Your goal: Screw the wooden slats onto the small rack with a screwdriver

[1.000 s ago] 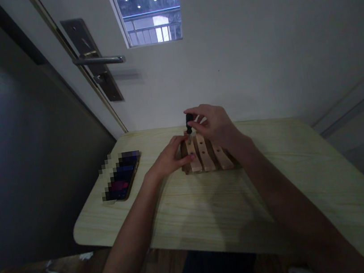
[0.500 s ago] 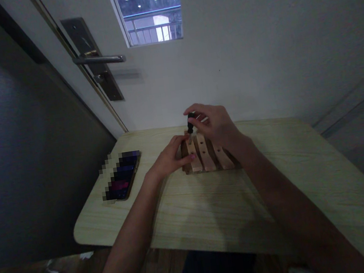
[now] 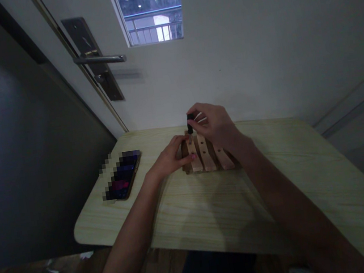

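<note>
A small wooden slatted piece [image 3: 207, 156] with several pale slats, each with a hole, lies on a light wood table [image 3: 212, 204]. My left hand [image 3: 171, 156] rests against its left end, fingers curled onto the leftmost slat. My right hand [image 3: 212, 123] is above the piece, fingers pinched round the black handle of a small screwdriver [image 3: 189, 124]. The screwdriver stands upright with its tip down at the far end of the leftmost slat.
A phone [image 3: 122, 181] lies on the table's left side. Behind the table is a white door with a metal lever handle [image 3: 100, 60] and a small window [image 3: 150, 10]. A dark wall stands at the left. The floor shows below the table's near edge.
My right hand's fingers have shifted slightly round the screwdriver handle. My left hand and the wooden piece have stayed where they were.
</note>
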The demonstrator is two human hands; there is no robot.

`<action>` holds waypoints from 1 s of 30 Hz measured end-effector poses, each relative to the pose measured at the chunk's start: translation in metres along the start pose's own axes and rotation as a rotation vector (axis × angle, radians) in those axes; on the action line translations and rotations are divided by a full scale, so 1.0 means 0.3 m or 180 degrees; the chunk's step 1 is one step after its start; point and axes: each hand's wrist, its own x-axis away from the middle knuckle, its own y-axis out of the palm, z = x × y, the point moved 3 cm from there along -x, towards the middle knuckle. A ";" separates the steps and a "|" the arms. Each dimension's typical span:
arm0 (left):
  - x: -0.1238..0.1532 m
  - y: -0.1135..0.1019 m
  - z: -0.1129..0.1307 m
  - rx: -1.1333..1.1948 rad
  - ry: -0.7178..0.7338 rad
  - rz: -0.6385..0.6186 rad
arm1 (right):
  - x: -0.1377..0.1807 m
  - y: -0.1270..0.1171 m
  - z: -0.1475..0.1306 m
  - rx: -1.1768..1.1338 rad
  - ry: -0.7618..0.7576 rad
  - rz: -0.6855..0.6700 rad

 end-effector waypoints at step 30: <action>0.000 -0.003 0.014 -0.0032 -0.0080 -0.0128 | 0.005 0.008 0.021 0.0443 -0.0205 -0.0206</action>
